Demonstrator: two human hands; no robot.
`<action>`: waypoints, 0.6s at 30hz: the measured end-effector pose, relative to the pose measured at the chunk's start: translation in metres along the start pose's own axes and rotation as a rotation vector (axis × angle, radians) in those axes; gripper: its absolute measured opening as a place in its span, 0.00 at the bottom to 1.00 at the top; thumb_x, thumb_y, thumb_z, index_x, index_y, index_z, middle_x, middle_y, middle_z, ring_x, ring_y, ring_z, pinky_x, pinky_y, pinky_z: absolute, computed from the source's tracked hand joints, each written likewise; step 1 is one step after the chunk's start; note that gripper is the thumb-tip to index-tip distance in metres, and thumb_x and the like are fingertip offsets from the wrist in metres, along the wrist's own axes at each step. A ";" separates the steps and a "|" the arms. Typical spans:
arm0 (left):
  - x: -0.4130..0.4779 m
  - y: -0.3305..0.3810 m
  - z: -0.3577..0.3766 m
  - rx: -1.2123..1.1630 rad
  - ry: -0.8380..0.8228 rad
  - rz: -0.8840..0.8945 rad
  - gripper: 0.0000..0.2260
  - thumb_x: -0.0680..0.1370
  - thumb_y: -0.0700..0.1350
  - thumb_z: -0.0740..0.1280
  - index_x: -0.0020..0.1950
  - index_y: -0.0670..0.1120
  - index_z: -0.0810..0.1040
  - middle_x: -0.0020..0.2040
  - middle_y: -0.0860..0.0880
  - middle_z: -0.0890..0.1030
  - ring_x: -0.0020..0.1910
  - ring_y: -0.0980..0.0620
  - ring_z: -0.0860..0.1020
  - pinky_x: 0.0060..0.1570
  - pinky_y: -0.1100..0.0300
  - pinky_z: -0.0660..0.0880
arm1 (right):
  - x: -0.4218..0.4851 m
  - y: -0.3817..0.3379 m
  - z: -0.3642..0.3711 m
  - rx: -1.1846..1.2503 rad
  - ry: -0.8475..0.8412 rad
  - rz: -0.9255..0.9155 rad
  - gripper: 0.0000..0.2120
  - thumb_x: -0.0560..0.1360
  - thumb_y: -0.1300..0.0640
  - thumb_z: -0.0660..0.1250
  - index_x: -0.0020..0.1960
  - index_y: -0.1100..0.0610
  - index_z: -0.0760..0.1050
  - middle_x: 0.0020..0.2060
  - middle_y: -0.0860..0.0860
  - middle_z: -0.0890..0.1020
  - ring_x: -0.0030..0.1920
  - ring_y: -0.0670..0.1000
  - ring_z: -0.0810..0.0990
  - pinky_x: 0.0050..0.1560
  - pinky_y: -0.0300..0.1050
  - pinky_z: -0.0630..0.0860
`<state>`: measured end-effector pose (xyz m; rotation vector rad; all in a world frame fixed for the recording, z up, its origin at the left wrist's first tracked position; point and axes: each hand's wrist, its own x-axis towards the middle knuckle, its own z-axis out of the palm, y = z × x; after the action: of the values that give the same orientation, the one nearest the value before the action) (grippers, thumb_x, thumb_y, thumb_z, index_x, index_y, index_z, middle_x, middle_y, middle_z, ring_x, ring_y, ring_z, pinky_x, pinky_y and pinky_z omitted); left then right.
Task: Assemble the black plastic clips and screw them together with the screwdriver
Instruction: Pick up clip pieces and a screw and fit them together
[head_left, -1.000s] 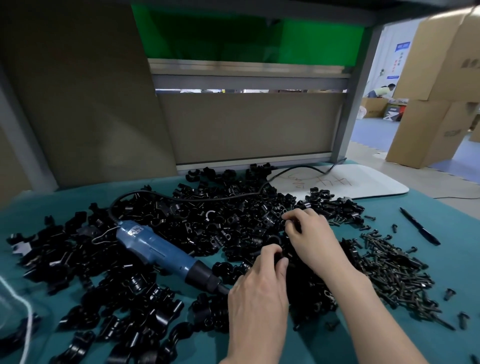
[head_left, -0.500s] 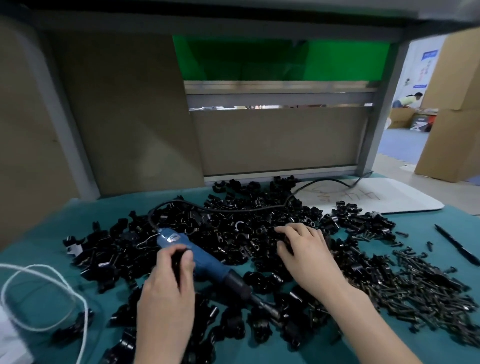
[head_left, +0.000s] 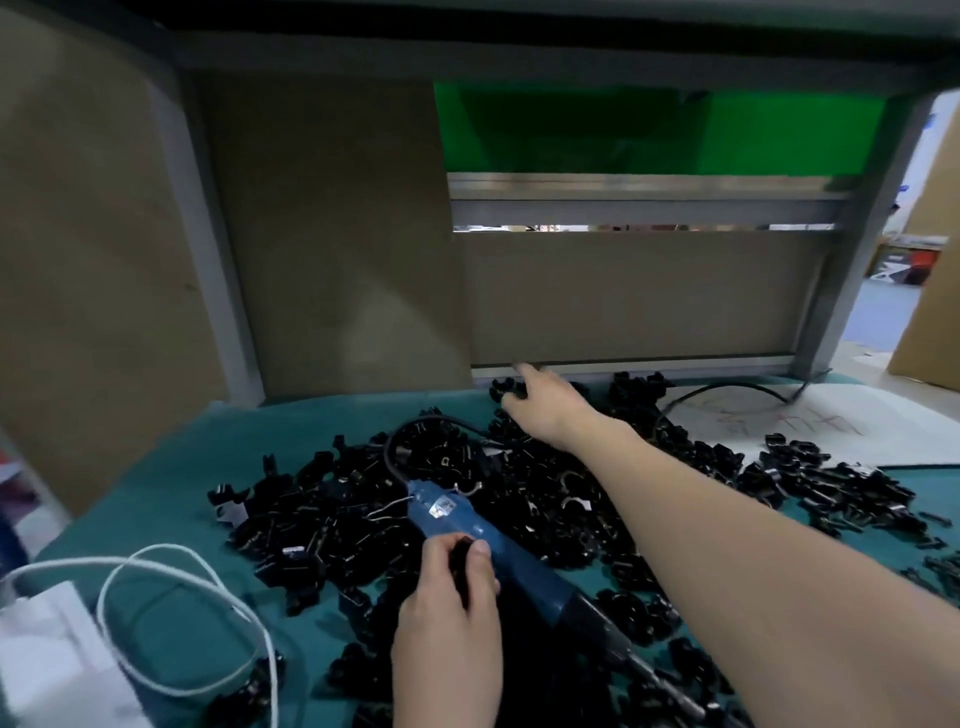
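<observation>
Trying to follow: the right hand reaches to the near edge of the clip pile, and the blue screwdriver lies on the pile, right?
No: in the head view the right hand reaches to the far edge of the clip pile; the blue screwdriver lies on it.

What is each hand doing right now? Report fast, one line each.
Left hand: pinching a black clip beside the screwdriver.
Right hand: stretched out over the far clips, blurred; grip cannot be told.

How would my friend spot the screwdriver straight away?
Look at the teal-covered table, then the big heap of black plastic clips on it. Lying slantwise on that heap, beside the left hand, is a long blue electric screwdriver with a black cord; it alone is blue among all that black.
</observation>
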<state>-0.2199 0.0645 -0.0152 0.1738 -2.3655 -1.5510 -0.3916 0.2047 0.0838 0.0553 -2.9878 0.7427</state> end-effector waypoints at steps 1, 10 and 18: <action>0.001 0.001 0.000 -0.002 0.011 0.001 0.06 0.80 0.59 0.59 0.49 0.60 0.72 0.38 0.66 0.81 0.42 0.59 0.80 0.46 0.55 0.75 | 0.009 -0.004 0.003 -0.024 -0.052 0.008 0.30 0.85 0.46 0.58 0.83 0.53 0.54 0.80 0.57 0.61 0.77 0.61 0.64 0.76 0.55 0.65; 0.000 0.000 0.000 -0.129 0.041 0.024 0.09 0.81 0.61 0.56 0.52 0.59 0.71 0.40 0.52 0.81 0.40 0.55 0.80 0.42 0.58 0.76 | 0.016 0.010 0.023 -0.077 -0.100 -0.028 0.19 0.82 0.46 0.67 0.68 0.54 0.74 0.66 0.55 0.78 0.56 0.52 0.74 0.55 0.42 0.70; -0.006 0.004 -0.005 -0.203 0.059 0.076 0.10 0.80 0.64 0.52 0.52 0.63 0.69 0.40 0.54 0.81 0.38 0.57 0.78 0.37 0.57 0.73 | -0.035 0.023 0.007 0.119 0.117 -0.113 0.19 0.84 0.43 0.60 0.71 0.52 0.71 0.66 0.54 0.76 0.64 0.56 0.75 0.57 0.48 0.72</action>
<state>-0.2127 0.0627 -0.0107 0.0822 -2.1284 -1.7116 -0.3582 0.2225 0.0649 0.1781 -2.8017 0.8770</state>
